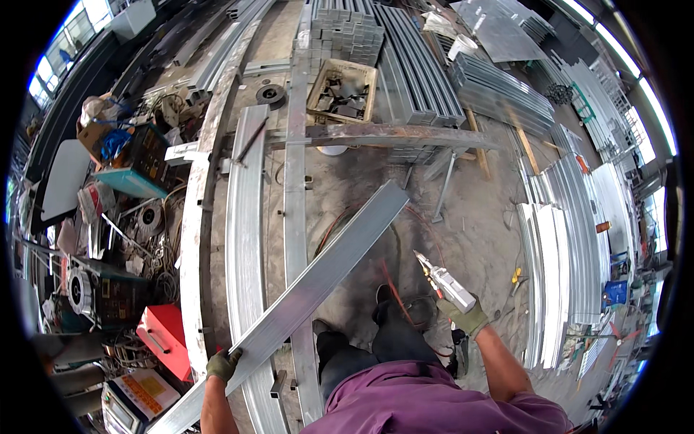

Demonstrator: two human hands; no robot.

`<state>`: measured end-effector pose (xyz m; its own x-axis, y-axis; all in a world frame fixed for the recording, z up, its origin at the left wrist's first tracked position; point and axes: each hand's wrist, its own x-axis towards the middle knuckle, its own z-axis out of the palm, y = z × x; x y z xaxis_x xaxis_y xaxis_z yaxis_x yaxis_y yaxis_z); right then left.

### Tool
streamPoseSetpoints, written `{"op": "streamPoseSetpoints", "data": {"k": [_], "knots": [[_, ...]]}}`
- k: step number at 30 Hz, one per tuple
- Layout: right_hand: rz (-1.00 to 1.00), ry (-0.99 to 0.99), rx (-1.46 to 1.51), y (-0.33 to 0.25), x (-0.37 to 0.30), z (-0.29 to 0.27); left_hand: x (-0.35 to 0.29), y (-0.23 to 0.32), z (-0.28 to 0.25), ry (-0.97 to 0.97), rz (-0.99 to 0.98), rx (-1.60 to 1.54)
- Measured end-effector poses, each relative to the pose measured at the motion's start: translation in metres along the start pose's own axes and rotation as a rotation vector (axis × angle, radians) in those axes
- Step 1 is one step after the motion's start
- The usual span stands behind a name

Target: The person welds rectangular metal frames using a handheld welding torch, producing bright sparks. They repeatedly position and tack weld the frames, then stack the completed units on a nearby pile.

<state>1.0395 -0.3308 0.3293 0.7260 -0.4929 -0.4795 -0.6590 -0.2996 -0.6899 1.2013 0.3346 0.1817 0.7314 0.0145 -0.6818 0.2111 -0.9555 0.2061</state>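
A long galvanized steel channel (325, 271) lies slantwise, from the lower left up toward the middle of the view. Closed around its edge near the lower end is my gloved left hand (223, 364). In my gloved right hand (466, 318), out to the right over the floor, is a silver-grey laser welding gun (448, 284). Its narrow nozzle points up and left, apart from the channel, and cables hang below it. Beneath the slanted channel runs another long galvanized profile (246, 217), resting lengthwise beside a narrower steel rail (297, 217).
A rusty crossbeam (397, 136) spans ahead, with a yellow crate (371, 94) of metal pieces behind it. Profile stacks (546, 275) stand at right. A red box (163, 340) and a machine (137, 401) with a panel sit at left. Hoses (405, 311) loop near my feet.
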Motion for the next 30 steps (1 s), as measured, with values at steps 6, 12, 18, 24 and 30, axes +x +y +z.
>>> {"op": "streamPoseSetpoints", "data": {"k": [6, 12, 18, 24, 30], "knots": [[-0.138, -0.036, 0.1, 0.015, 0.039, -0.02, 0.024, -0.008, 0.012, -0.01, -0.088, 0.07], [-0.391, -0.008, -0.204, 0.076, 0.112, -0.046, 0.004, 0.104, 0.026, 0.274, 0.03, 0.124], [-0.244, -0.084, 0.257, 0.096, 0.158, -0.074, 0.02, 0.397, 0.047, 0.29, 0.353, 0.275], [-0.155, -0.188, 0.292, 0.115, 0.184, -0.107, 0.085, 0.491, 0.072, 0.285, 0.269, 0.406], [-0.145, -0.212, 0.348, 0.13, 0.203, -0.112, 0.087, 0.497, 0.066, 0.172, 0.213, 0.498]]}}
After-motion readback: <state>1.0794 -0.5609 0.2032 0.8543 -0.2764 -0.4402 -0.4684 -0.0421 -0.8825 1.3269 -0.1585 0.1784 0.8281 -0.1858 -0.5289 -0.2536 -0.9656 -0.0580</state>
